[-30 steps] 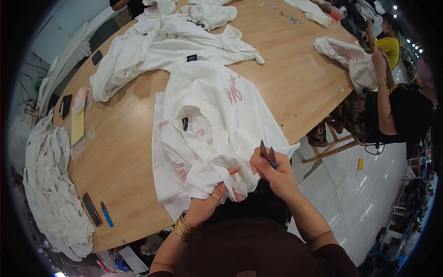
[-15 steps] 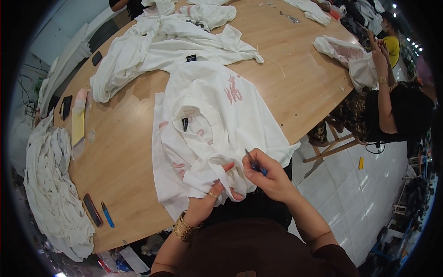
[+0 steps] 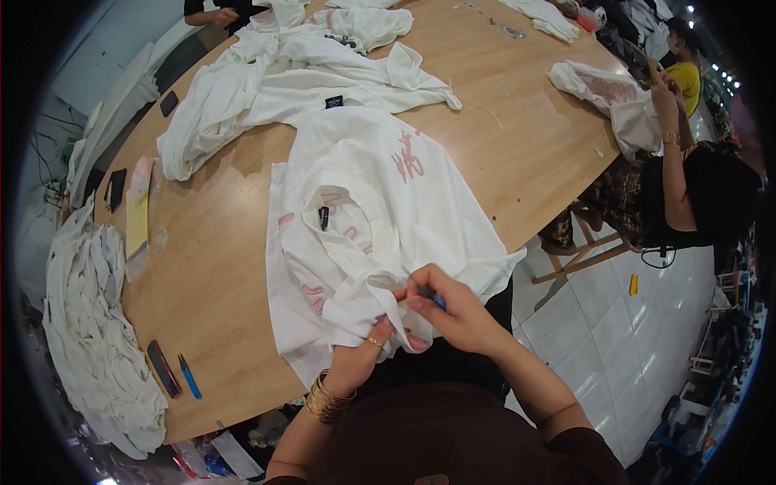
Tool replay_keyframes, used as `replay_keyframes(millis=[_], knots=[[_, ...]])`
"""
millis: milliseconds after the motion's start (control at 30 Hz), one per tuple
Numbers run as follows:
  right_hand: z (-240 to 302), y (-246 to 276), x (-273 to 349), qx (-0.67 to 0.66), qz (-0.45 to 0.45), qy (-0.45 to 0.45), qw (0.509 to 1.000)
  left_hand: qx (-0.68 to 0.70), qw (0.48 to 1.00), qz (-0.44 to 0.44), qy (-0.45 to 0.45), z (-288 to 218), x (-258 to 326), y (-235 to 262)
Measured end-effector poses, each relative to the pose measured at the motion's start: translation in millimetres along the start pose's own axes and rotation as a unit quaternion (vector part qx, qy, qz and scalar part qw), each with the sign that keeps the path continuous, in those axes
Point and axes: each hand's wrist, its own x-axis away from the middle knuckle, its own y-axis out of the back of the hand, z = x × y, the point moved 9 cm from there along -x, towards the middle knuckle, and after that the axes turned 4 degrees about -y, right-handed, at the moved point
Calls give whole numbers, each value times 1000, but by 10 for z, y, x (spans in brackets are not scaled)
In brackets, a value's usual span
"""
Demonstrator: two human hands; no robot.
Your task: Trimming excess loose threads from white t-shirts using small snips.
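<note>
Overhanging the near edge of the wooden table (image 3: 218, 299), the white shirt (image 3: 440, 206) is laid directly ahead of the hands, its long axis running away from the body and leaning slightly leftward. A bunched fold at its near end is gripped by the left hand (image 3: 360, 360), whose fingers are partly hidden in the cloth. Small blue-handled snips (image 3: 436, 301) are held in the closed right hand (image 3: 459, 317), which is placed just to the right of that fold, its fingertips close beside it; whether the cloth is touched by the blades cannot be told. The fold is thus flanked by both hands, the left being nearer because it is wrapped in it. Farther ahead lie a round opening with a dark label (image 3: 324, 217) and the pink lettering (image 3: 406, 158). To the left, room is offered by a stretch of wood, bounded by the white cloth pile (image 3: 101, 323), a phone (image 3: 164, 369) and the spare snips (image 3: 189, 377). To the right, the table edge is met close beside the shirt, with tiled floor (image 3: 602, 323) beyond; ahead, space is limited by heaped garments (image 3: 214, 121).
</note>
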Motion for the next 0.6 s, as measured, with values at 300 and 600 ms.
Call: replay_keyframes(millis=[300,600], knots=[[157,-13,64,73,48,-3,996,-50,997,-59,1,51,61,103],[182,-84,49,223,52,45,972,-128,986,-33,-102,-124,46,33]])
